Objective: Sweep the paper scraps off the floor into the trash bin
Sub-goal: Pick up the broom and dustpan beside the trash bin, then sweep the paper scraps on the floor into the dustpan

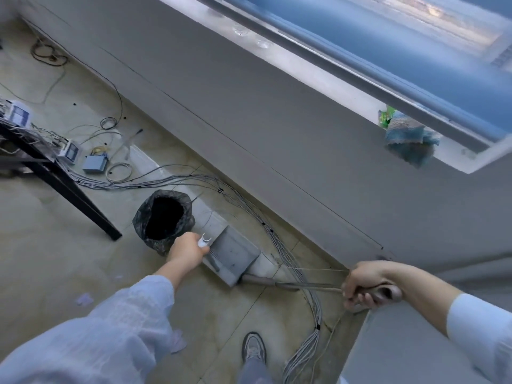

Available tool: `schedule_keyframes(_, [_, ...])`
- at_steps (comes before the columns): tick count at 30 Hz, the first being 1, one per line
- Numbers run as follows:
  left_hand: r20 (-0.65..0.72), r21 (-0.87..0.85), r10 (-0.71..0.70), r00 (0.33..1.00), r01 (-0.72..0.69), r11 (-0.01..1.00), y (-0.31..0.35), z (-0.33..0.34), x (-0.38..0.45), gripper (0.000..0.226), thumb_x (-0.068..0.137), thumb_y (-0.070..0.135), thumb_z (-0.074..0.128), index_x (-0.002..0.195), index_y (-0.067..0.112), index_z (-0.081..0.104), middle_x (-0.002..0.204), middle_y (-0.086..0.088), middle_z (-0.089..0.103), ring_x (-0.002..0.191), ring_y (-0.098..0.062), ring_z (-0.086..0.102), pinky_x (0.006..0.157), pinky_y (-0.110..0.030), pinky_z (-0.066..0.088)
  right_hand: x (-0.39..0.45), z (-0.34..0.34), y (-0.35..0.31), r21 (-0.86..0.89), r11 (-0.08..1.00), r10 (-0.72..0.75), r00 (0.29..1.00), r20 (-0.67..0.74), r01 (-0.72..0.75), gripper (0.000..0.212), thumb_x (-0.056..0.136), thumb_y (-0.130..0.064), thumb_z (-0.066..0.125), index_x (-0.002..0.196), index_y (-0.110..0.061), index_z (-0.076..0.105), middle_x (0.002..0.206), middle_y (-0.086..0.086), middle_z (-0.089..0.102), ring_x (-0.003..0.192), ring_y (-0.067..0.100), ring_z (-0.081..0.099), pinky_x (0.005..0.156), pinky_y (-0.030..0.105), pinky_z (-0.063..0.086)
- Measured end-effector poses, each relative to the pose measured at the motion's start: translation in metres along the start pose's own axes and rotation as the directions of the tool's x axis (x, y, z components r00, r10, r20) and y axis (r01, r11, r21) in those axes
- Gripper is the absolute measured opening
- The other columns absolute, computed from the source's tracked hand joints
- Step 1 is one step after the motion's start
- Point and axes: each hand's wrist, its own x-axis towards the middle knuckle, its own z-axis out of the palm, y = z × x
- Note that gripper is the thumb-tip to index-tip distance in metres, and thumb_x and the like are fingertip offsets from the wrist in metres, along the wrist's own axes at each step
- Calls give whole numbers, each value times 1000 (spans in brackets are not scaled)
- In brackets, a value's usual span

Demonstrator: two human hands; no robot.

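With the left hand [187, 249] gripping the dustpan [235, 253] handle and the right hand [365, 286] clenched on the broom [291, 284], tip the pan toward ten o'clock over the bin [163, 217].

Cool, bluish daylight is coming in through the window [388, 51] at the upper right, leaving the room fairly dim and flat, with only soft shadows lying on the floor [55, 245]. The wide lens is bending the wall [277, 139] lines toward the edges. Motion blur is smearing the whole frame, strongest along the window and the lower corners.
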Motion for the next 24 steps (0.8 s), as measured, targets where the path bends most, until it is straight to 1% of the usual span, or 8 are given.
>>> schedule_keyframes(4, [-36,-43,65,997,-66,997,-41,-36,-33,21,75,15,67,58,14,55,63,-6,55,67,-26,52,57,-27,35,-23,40,26,132,991,15,999,-46,-9,6,86,-1,49,83,1,52,76,14,51,32,10,45,29,15,38])
schedule_keyframes(7, [-43,-111,140,989,-144,983,-93,-71,-57,23,72,14,69,52,14,57,53,-2,50,60,-22,48,52,-26,32,-45,104,49,220,974,-21,992,-127,49,9,90,-2,46,94,4,51,72,14,56,28,10,45,27,13,37])
schedule_keyframes(10, [-65,-176,241,968,-249,952,-155,-107,-90,8,71,13,69,64,9,69,52,-3,51,56,-19,46,55,-26,34,-62,187,77,395,905,-75,972,-222,160,2,91,-1,45,93,0,45,60,21,66,24,9,41,25,12,35])
schedule_keyframes(13, [-69,-230,293,953,-302,925,-222,-150,-136,8,73,12,68,69,18,67,53,-2,50,52,-15,42,50,-25,31,-77,288,100,532,799,-105,937,-333,279,9,88,2,47,88,-5,42,75,25,65,24,10,41,26,14,38])
schedule_keyframes(16, [-89,-252,286,954,-299,920,-283,-186,-166,8,69,17,71,74,23,67,61,-7,59,61,-20,51,61,-28,39,-76,363,109,652,686,-122,933,-338,325,10,90,1,44,84,-6,42,83,23,58,22,9,38,26,13,38])
schedule_keyframes(20, [-162,-176,238,958,-265,948,-353,-220,-205,11,70,20,71,80,25,72,70,-10,69,67,-25,61,62,-31,43,-65,452,116,743,594,-152,950,-273,309,9,92,-2,42,84,-6,43,80,17,53,22,8,37,26,10,36])
schedule_keyframes(22, [-205,-149,219,954,-252,956,-380,-226,-221,14,70,21,72,84,20,75,75,-13,73,74,-30,66,63,-32,46,-57,490,117,770,571,-178,958,-222,285,9,93,-4,44,85,-4,44,76,14,52,21,8,37,25,9,34])
schedule_keyframes(24, [-220,-143,208,953,-243,960,-404,-226,-232,14,72,22,73,83,15,76,75,-15,74,73,-31,67,62,-32,45,-49,519,117,789,553,-196,962,-190,268,10,94,-5,44,84,-3,45,62,14,56,21,7,37,25,9,33])
